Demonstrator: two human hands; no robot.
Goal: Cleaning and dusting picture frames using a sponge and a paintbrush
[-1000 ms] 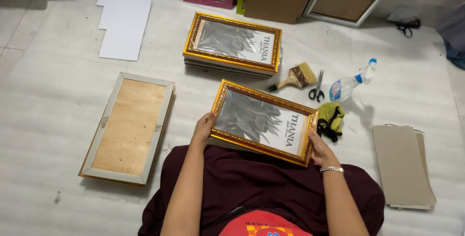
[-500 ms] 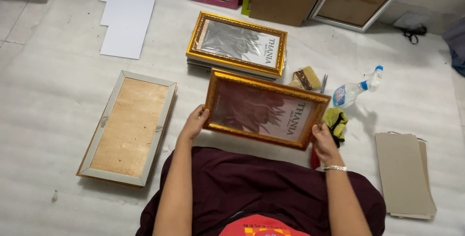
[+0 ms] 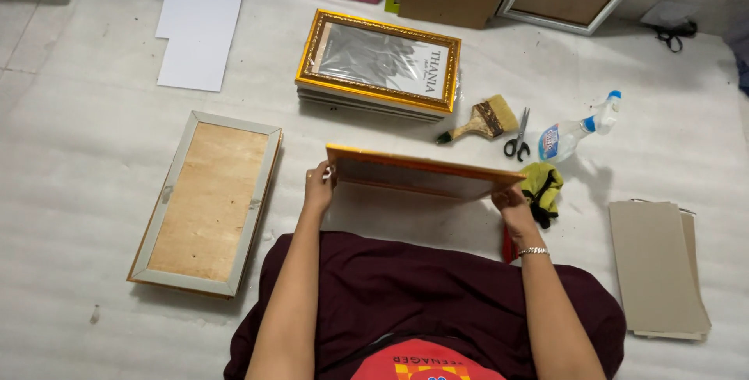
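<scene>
Left hand [image 3: 318, 186] and right hand [image 3: 511, 202] each grip an end of the gold frame [image 3: 421, 173], tilted nearly edge-on above the lap, apart from the stack of finished frames [image 3: 378, 64] on the floor.

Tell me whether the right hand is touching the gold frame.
Touching. The head view shows the right hand gripping the right end of the tilted gold frame.
</scene>
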